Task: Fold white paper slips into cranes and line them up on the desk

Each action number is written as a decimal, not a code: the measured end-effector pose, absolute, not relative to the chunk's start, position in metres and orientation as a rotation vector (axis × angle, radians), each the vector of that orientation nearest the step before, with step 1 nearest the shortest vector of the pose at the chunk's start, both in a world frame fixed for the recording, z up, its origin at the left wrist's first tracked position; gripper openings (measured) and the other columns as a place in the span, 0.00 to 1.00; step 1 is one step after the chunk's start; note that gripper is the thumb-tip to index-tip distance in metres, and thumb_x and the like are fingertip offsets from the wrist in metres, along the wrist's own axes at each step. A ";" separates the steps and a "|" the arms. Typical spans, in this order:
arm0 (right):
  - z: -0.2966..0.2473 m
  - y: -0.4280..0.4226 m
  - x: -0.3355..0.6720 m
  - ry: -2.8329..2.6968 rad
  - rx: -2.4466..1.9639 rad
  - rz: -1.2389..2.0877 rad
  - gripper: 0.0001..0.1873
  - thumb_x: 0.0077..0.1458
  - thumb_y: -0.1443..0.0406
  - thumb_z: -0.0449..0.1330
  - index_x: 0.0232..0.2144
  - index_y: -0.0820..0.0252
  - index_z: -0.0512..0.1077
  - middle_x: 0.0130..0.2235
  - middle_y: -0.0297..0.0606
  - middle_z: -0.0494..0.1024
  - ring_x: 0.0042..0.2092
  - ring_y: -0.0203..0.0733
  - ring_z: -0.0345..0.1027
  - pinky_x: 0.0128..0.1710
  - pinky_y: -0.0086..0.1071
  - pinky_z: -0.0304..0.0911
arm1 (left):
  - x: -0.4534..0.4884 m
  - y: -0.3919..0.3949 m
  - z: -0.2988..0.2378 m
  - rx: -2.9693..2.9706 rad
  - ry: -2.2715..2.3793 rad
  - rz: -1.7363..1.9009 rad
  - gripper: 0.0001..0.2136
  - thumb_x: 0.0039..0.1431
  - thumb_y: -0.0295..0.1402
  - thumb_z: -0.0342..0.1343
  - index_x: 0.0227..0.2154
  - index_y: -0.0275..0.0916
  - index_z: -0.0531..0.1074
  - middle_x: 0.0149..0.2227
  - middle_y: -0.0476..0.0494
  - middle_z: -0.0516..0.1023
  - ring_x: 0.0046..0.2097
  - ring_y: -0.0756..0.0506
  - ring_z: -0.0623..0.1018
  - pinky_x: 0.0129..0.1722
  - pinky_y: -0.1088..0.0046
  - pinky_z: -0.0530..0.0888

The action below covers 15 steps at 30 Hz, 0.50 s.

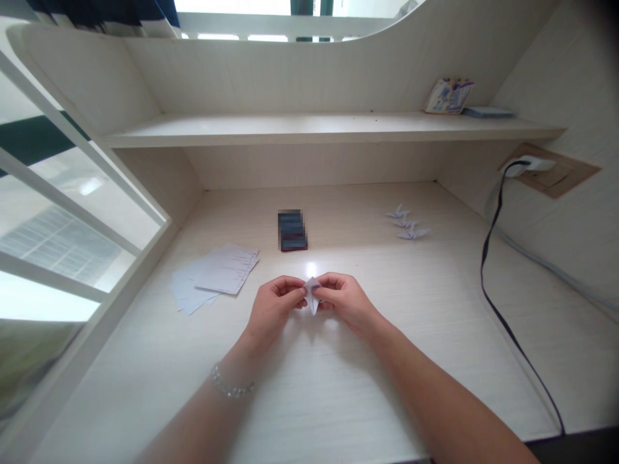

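Between my two hands, just above the desk [309, 386], is a small white piece of folded paper [312, 298], kite-shaped with a crease down its middle. My left hand [276, 301] pinches its left edge between thumb and forefinger. On the other side my right hand [344, 298] pinches the right edge the same way. Fingertips cover parts of both sides of the paper. Several finished paper cranes [407, 223] sit in a short row at the back right. To the left lies a loose, fanned stack of white paper sheets [227, 269].
A phone-like dark object [292, 230], its face blurred, lies behind my hands. A black cable [498, 303] runs from a wall socket [551, 169] down the desk's right side. The shelf [290, 125] above holds a small box [449, 96]. White bars [62, 277] stand on the left.
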State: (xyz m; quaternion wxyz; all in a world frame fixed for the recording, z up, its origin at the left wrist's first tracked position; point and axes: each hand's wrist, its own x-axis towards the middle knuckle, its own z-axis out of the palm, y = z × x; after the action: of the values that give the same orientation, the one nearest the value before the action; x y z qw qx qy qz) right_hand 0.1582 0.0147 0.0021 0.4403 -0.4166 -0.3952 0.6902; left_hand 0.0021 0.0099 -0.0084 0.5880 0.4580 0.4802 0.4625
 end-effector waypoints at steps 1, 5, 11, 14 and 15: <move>0.003 0.015 0.158 -0.987 -1.026 1.724 0.07 0.40 0.66 0.64 0.27 0.63 0.76 0.27 0.37 0.77 0.29 0.38 0.69 0.29 0.31 0.64 | 0.002 0.010 -0.008 1.055 1.119 1.075 0.07 0.48 0.31 0.60 0.31 0.34 0.74 0.28 0.44 0.75 0.28 0.50 0.73 0.31 0.73 0.70; 0.004 0.015 0.158 -1.033 -1.002 1.734 0.08 0.41 0.68 0.61 0.28 0.62 0.77 0.28 0.38 0.77 0.30 0.38 0.69 0.30 0.32 0.64 | 0.002 0.010 -0.008 1.036 1.121 1.061 0.08 0.48 0.31 0.59 0.31 0.34 0.74 0.29 0.43 0.76 0.28 0.50 0.73 0.31 0.74 0.69; 0.001 0.015 0.160 -1.041 -1.000 1.759 0.10 0.42 0.69 0.60 0.31 0.62 0.78 0.29 0.39 0.78 0.30 0.38 0.68 0.32 0.32 0.64 | 0.002 0.011 -0.010 1.042 1.136 1.063 0.08 0.47 0.31 0.59 0.31 0.35 0.74 0.28 0.44 0.75 0.27 0.51 0.72 0.29 0.74 0.68; -0.002 0.016 0.161 -1.029 -1.002 1.769 0.11 0.43 0.69 0.61 0.32 0.62 0.78 0.28 0.39 0.77 0.29 0.37 0.68 0.32 0.33 0.64 | 0.001 0.012 -0.011 1.034 1.129 1.072 0.08 0.47 0.31 0.59 0.31 0.35 0.75 0.27 0.44 0.75 0.27 0.51 0.72 0.29 0.74 0.68; -0.002 0.016 0.162 -1.018 -1.004 1.770 0.11 0.42 0.69 0.61 0.33 0.61 0.78 0.28 0.38 0.77 0.29 0.36 0.68 0.32 0.33 0.64 | 0.001 0.012 -0.011 1.030 1.121 1.079 0.07 0.47 0.30 0.59 0.31 0.35 0.75 0.27 0.45 0.75 0.27 0.51 0.72 0.29 0.75 0.68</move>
State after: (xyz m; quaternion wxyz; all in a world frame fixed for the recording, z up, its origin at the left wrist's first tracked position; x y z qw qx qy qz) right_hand 0.1616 0.0159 -0.0024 0.4196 -0.4004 -0.4062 0.7061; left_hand 0.0013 0.0119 -0.0111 0.5955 0.4434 0.4828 0.4645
